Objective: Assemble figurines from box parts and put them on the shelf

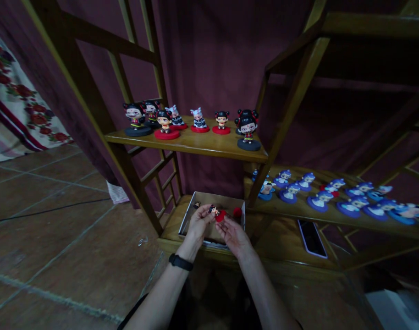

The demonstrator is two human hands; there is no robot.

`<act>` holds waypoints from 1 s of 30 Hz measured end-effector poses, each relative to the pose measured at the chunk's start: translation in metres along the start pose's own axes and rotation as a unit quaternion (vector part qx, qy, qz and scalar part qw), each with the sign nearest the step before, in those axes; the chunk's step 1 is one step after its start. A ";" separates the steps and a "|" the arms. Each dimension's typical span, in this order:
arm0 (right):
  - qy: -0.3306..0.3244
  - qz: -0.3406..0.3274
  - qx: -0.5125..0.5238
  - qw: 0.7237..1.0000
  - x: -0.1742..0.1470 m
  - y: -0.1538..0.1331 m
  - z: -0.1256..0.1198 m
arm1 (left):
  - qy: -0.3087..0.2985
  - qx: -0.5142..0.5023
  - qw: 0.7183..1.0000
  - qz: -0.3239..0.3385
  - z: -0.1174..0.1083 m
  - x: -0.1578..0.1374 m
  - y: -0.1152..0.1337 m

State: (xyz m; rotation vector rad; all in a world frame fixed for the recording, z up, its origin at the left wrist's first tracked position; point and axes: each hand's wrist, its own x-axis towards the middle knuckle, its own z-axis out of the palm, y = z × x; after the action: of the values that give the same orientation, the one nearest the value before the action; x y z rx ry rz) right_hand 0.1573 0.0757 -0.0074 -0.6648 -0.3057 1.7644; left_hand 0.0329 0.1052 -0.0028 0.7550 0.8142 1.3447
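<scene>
Between my hands, over a shallow cardboard box point(192, 204), is a small black-haired figurine point(214, 211) with a round red base point(220, 215). My left hand point(200, 223) pinches the figurine near its head. The fingers of my right hand point(234, 234) are closed on the red base, at its lower right edge. The figurine is tilted, its head toward the upper left. Inside the box lie another small dark figurine point(197, 205) at the left and a red round piece point(237, 212) at the right. My hands hide part of the box floor.
A wooden shelf point(195, 145) above the box carries several figurines on red or dark bases. To the right, a lower shelf point(295, 208) bears several blue-haired figurines. A phone point(311, 238) lies below it. Wooden uprights point(287, 110) flank the box area.
</scene>
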 end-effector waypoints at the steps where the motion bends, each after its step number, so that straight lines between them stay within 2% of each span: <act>1: -0.004 -0.002 -0.002 1.000 0.000 0.001 0.000 | 0.000 -0.002 1.000 -0.003 0.000 0.000 0.000; 13: -0.012 -0.032 -0.027 0.999 0.005 0.004 -0.003 | 0.024 0.061 0.997 0.039 0.001 0.003 0.001; 21: -0.028 -0.032 -0.040 0.998 0.006 0.004 -0.003 | 0.023 0.018 1.000 -0.007 -0.008 0.010 -0.002; 30: -0.025 -0.046 -0.053 0.997 0.007 0.005 -0.005 | 0.012 0.031 0.999 -0.002 -0.005 0.006 0.002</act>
State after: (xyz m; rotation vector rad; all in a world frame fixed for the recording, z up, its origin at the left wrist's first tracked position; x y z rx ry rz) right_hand 0.1546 0.0805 -0.0162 -0.6732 -0.4606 1.6872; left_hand 0.0279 0.1116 -0.0042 0.7858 0.8795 1.3336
